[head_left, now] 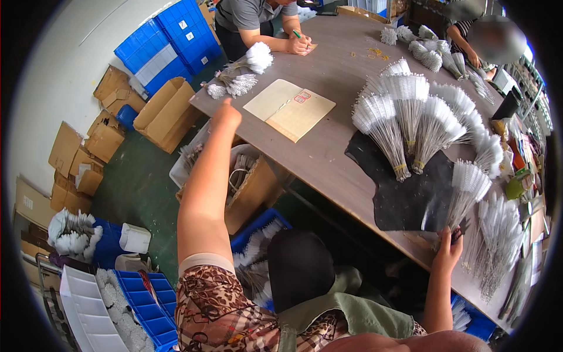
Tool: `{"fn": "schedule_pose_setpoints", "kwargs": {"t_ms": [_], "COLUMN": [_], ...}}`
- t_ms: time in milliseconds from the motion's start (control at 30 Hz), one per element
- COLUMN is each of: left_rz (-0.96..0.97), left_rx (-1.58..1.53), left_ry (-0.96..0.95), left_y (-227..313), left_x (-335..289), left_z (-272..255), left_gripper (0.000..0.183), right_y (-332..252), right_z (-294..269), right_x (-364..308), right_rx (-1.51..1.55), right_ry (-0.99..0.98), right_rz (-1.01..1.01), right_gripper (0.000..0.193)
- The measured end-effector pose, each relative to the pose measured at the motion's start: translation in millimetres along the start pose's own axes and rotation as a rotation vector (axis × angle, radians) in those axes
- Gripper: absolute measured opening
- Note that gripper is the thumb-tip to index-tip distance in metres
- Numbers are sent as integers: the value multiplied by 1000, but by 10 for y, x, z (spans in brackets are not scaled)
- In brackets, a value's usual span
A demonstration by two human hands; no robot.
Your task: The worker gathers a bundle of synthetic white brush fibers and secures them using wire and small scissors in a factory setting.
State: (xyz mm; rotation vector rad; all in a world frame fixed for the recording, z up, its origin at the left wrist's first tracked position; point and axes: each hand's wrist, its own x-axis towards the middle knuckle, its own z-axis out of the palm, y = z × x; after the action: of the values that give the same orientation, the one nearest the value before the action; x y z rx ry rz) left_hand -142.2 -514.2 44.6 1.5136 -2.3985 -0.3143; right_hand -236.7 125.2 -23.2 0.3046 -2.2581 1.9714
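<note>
Right hand (448,251) closed round the stem end of a bundle (465,193), bristles (471,178) beyond it. Left hand (227,119) extends one finger; contents undeterminable. Grip should bear on stems, sparing bristles.

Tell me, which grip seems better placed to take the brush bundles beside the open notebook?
The left grip, probably: it reaches out close to those white bundles, with nothing visibly held. The right grip, far across, appears to hold another bundle's wire stems.
</note>
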Motion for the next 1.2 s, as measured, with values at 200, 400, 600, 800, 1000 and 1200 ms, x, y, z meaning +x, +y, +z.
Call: {"fn": "schedule_pose_setpoints", "kwargs": {"t_ms": [200, 400, 600, 800, 1000, 1200], "left_rz": [-85, -152, -84, 122, 436, 533], "left_rx": [-1, 35, -2, -196, -966, -1107], "left_ry": [32, 30, 62, 313, -84, -987], "left_y": [-35, -163, -269, -449, 449, 1373], "left_x": [745, 1042, 1068, 390, -2028, -3715], "left_z": [285, 665, 720, 787, 482, 166], "left_gripper": [67, 88, 75, 56, 15, 29], "right_y": [3, -65, -159, -154, -259, -216], "right_z": [-4, -7, -2, 127, 153, 124], "right_x": [-1, -33, -26, 25, 40, 17], "right_rx": [-141, -295, -352, -332, -355, -288], "right_ry": [16, -40, -37, -52, -16, 36], "right_rz": [68, 157, 139, -7, -73, -107], "right_gripper": [21, 23, 25, 21, 23, 24]}}
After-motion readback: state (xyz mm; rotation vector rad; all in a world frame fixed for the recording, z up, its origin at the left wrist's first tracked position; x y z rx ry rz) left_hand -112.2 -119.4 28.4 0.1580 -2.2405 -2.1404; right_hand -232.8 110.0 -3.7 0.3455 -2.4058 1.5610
